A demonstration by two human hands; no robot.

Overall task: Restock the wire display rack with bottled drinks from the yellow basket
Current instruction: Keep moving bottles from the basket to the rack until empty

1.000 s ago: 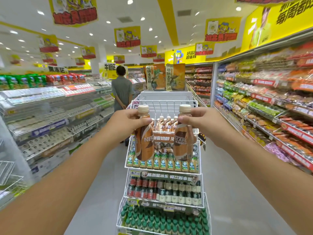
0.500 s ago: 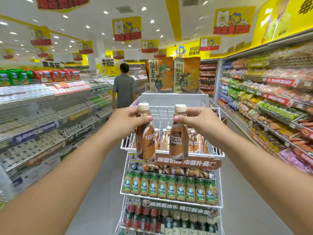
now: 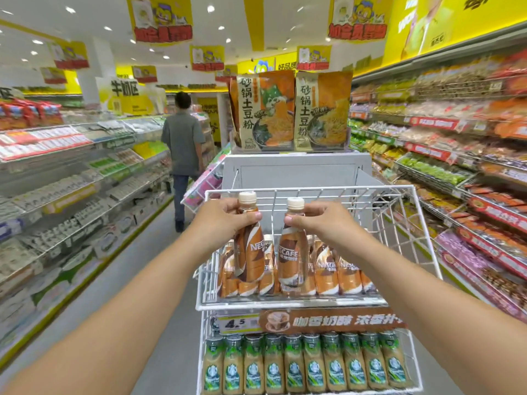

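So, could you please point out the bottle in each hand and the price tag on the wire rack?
Left-hand bottle (image 3: 250,252): head view, on its brown label.
Right-hand bottle (image 3: 291,256): head view, on its label lettering.
Price tag (image 3: 239,324): head view, on the printed number, front rail of the top shelf.

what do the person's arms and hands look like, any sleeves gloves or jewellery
Both arms are bare as far as the view shows: no sleeves in sight. The left hand and right hand wear no gloves, and no rings, watch or bracelets show on the fingers or wrists. Fingernails are short and unpainted.
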